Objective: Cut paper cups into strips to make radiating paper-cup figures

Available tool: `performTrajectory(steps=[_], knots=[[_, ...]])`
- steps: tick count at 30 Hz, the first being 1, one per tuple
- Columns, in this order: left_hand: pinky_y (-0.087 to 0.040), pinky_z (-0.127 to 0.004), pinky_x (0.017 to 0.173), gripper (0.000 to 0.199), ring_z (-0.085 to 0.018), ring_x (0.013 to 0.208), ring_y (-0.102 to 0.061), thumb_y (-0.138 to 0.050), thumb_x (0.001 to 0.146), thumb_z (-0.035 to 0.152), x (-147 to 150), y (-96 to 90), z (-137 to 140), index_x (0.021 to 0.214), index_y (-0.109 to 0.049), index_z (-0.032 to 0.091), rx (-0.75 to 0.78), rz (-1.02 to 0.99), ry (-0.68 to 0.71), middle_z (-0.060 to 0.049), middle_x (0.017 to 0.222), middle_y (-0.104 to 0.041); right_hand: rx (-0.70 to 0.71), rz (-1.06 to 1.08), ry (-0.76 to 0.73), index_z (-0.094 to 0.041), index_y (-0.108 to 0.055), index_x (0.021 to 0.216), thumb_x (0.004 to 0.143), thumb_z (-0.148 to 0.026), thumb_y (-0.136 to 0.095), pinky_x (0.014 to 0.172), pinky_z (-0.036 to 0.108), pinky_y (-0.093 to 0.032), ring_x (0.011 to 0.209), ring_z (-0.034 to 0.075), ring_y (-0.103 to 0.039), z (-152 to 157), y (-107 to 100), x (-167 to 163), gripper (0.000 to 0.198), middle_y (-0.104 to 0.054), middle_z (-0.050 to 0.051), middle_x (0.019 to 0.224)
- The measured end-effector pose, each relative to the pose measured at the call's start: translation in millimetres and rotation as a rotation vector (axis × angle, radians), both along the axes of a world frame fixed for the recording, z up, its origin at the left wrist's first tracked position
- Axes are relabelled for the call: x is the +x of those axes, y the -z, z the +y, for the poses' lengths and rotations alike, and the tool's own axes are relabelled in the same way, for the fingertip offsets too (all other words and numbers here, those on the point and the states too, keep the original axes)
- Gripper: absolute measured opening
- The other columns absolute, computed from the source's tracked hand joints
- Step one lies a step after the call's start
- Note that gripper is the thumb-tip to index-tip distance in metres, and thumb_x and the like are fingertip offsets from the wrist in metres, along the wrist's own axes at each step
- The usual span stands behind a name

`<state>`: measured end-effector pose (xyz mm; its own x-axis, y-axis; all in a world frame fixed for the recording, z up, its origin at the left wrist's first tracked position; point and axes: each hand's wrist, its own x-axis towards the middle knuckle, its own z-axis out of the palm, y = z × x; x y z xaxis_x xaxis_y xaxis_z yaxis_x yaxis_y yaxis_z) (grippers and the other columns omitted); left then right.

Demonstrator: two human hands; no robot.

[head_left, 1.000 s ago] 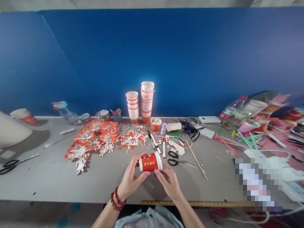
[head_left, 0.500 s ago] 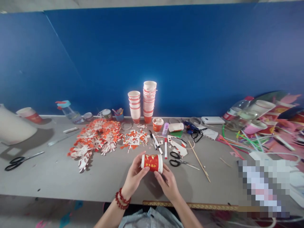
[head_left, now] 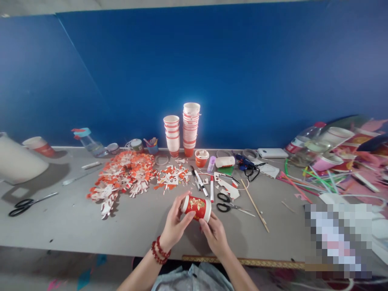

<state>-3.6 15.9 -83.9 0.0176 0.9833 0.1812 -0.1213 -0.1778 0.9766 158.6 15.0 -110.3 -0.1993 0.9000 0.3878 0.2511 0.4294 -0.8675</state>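
The left hand (head_left: pixel 173 227) had its fingers curled around one end of a red paper cup (head_left: pixel 197 206), thumb on the near side, and the right hand (head_left: pixel 217 235) gripped the other end with thumb and fingers. The cup lay sideways between them, raised over the tabletop (head_left: pixel 130 234), nearer its front edge than its back. A gold-patterned strip (head_left: pixel 273 263) ran along that edge, and the forearms crossed it. Leftward, a broad stretch of grey surface separated the left hand from a pair of open scissors (head_left: pixel 34 201). Room was tighter on the right: black-handled scissors (head_left: pixel 233 206) lay just beside the right hand, blades pointing away, then a wooden stick (head_left: pixel 254 205). Beyond the cup, a red marker (head_left: pixel 211 189) and paper scraps (head_left: pixel 172 178) closed off the far side. Two cup stacks (head_left: pixel 190 131) stood at the back edge, near the blue panel (head_left: pixel 194 60)
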Motion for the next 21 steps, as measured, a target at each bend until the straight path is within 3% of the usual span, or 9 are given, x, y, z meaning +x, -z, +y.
performTrajectory(steps=[5,7,9,12,15,16,18,21], knots=[[-0.045,-0.044,0.1,0.053,-0.029,0.121,-0.054,-0.064,0.085,0.03,-7,-1.7,3,0.136,-0.049,0.027,0.093,0.206,-0.037,-0.012,0.137,-0.053,-0.017,0.009,0.01,-0.023,-0.071,0.089,0.096,-0.046,-0.046,0.062,0.031,-0.053,0.08,0.026,-0.065,0,-1,0,0.035,-0.065,0.009,0.08],[-0.049,-0.043,0.093,0.051,-0.028,0.11,-0.06,-0.064,0.085,0.029,-24,-2.6,7,0.134,-0.052,0.027,0.154,0.32,-0.127,-0.012,0.13,-0.058,-0.024,0.002,0.013,-0.023,-0.071,0.094,0.096,-0.044,-0.046,0.061,0.03,-0.052,0.08,0.026,-0.064,0,-2,1,0.032,-0.065,0.01,0.084],[-0.047,-0.042,0.093,0.042,-0.028,0.11,-0.059,-0.063,0.085,0.028,-57,-4.6,12,0.126,-0.058,0.026,0.229,0.431,-0.353,-0.011,0.125,-0.061,-0.028,-0.019,0.026,-0.023,-0.07,0.095,0.097,-0.041,-0.046,0.061,0.03,-0.052,0.077,0.025,-0.064,1,-2,1,0.03,-0.065,0.01,0.087],[-0.041,-0.045,0.1,0.029,-0.03,0.117,-0.054,-0.062,0.084,0.032,-137,-10.0,17,0.112,-0.062,0.021,0.272,0.655,-0.808,-0.012,0.122,-0.061,-0.027,-0.07,0.04,-0.021,-0.068,0.089,0.097,-0.036,-0.046,0.067,0.03,-0.05,0.078,0.023,-0.063,3,-1,1,0.027,-0.065,0.01,0.09],[-0.034,-0.047,0.106,0.037,-0.03,0.127,-0.043,-0.063,0.082,0.035,-226,-17.2,20,0.116,-0.054,0.022,-0.062,0.843,-1.206,-0.009,0.135,-0.052,-0.03,-0.108,0.022,-0.021,-0.065,0.084,0.097,-0.033,-0.046,0.072,0.03,-0.049,0.084,0.023,-0.063,5,-1,-1,0.026,-0.064,0.01,0.097],[-0.031,-0.051,0.106,0.041,-0.033,0.129,-0.039,-0.066,0.079,0.034,-252,-19.5,20,0.115,-0.052,0.02,-0.135,0.845,-1.242,-0.011,0.134,-0.051,-0.035,-0.118,0.012,-0.021,-0.065,0.085,0.097,-0.033,-0.046,0.072,0.03,-0.049,0.085,0.023,-0.063,5,-1,-2,0.025,-0.064,0.01,0.1],[-0.04,-0.054,0.097,0.044,-0.034,0.115,-0.05,-0.074,0.071,0.034,-290,-22.9,22,0.105,-0.053,0.018,-0.242,0.83,-1.207,-0.009,0.114,-0.062,-0.048,-0.138,-0.003,-0.022,-0.065,0.088,0.097,-0.032,-0.046,0.07,0.029,-0.049,0.084,0.022,-0.063,6,-2,-4,0.023,-0.064,0.01,0.103],[-0.052,-0.039,0.076,0.035,-0.023,0.081,-0.062,-0.077,0.068,0.034,-315,-24.7,27,0.091,-0.056,0.018,-0.358,0.796,-1.085,0.002,0.079,-0.065,-0.057,-0.159,0.001,-0.022,-0.064,0.089,0.097,-0.032,-0.047,0.069,0.028,-0.049,0.078,0.02,-0.063,5,-3,-6,0.022,-0.064,0.009,0.102]])
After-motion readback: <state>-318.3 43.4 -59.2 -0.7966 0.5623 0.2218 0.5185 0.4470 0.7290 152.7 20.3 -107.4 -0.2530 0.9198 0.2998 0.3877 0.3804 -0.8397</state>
